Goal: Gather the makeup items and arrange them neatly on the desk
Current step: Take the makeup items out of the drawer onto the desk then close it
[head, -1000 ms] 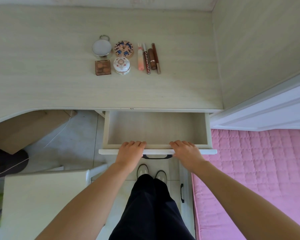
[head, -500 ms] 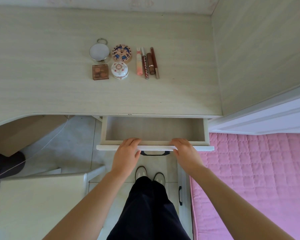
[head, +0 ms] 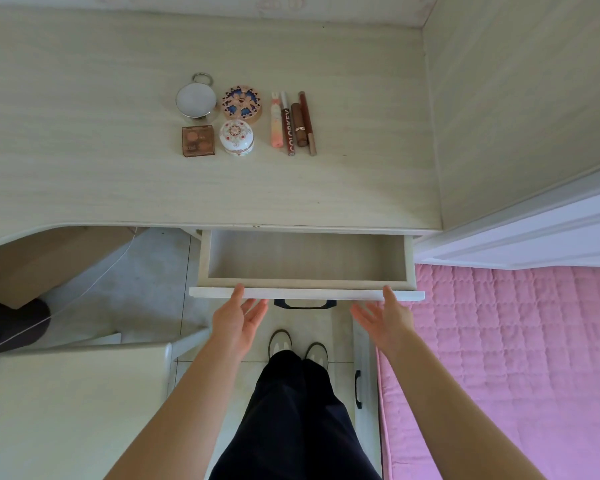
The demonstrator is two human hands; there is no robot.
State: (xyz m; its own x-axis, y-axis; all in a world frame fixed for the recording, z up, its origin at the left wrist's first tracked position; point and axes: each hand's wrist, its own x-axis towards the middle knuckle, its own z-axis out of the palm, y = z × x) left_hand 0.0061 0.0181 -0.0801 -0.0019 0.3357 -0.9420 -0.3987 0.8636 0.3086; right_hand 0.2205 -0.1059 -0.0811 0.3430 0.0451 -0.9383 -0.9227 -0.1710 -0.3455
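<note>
On the pale wooden desk (head: 84,150) the makeup lies in a tidy group: a round silver mirror (head: 195,99), a patterned round compact (head: 241,103), a brown square palette (head: 198,140), a white floral jar (head: 237,136), and several lip tubes and pencils (head: 293,123) side by side. Below the desk edge an empty drawer (head: 305,292) stands partly open. My left hand (head: 238,322) and my right hand (head: 387,318) are open, palms facing each other, just in front of the drawer's front panel, thumbs near its top edge. Neither holds anything.
A pink quilted bed (head: 506,358) lies at the right beside a white frame (head: 534,237). A white chair (head: 77,403) stands at lower left. A cardboard box (head: 49,258) and a thin cable (head: 94,285) sit under the desk. My dark trousers and shoes (head: 297,348) are below the drawer.
The drawer has slid inward from more open to less open. My hands, which rested on its front edge, have come off it and spread open.
</note>
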